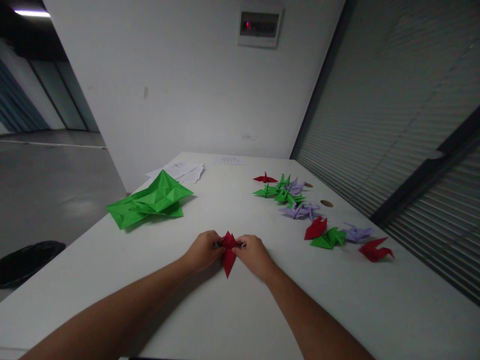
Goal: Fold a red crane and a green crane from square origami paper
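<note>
A small piece of folded red origami paper (pixel 228 260) is held at the front middle of the white table, its long point facing me and two shorter tips at the far end. My left hand (pixel 204 250) is closed on its left edge, thumb and fingers pinching. On the opposite edge my right hand (pixel 255 254) pinches it too, the thumb lying over the paper. The fingers partly hide the paper's sides and some of its folds.
Creased green paper sheets (pixel 157 197) lie at the left, with white printed papers (pixel 183 172) behind. Several folded cranes stand at the right, including green (pixel 332 238), purple (pixel 300 211) and red (pixel 376 250) ones. A black-lined bin (pixel 30 260) stands beside the table's left edge.
</note>
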`<state>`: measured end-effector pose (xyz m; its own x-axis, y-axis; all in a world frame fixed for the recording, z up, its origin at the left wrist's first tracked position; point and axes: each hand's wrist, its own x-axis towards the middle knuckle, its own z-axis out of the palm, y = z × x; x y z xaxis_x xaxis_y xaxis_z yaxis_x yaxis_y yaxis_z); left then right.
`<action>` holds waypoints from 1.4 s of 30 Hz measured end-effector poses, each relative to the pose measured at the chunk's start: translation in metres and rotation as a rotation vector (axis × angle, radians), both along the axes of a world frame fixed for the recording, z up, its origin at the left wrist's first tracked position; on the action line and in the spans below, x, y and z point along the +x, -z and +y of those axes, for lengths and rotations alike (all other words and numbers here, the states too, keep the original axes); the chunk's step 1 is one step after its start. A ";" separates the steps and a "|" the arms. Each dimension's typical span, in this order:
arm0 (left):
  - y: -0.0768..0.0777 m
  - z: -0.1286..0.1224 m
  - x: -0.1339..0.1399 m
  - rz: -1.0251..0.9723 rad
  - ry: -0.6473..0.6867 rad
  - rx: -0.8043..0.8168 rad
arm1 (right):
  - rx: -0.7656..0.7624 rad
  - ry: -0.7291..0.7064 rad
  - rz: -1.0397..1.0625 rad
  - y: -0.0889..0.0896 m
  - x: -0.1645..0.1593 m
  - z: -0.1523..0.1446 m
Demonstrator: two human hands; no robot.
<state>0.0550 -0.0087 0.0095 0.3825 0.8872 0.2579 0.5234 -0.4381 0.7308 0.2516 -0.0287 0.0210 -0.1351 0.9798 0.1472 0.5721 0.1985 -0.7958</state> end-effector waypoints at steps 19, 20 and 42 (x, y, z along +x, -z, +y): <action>-0.011 0.006 -0.010 -0.040 0.008 -0.059 | -0.024 -0.008 0.057 -0.001 0.004 0.000; -0.009 0.006 -0.010 -0.019 0.017 -0.054 | -0.006 -0.014 0.032 -0.001 0.003 0.000; -0.009 0.008 -0.008 0.069 -0.003 -0.085 | 0.041 -0.031 -0.044 0.001 0.002 -0.002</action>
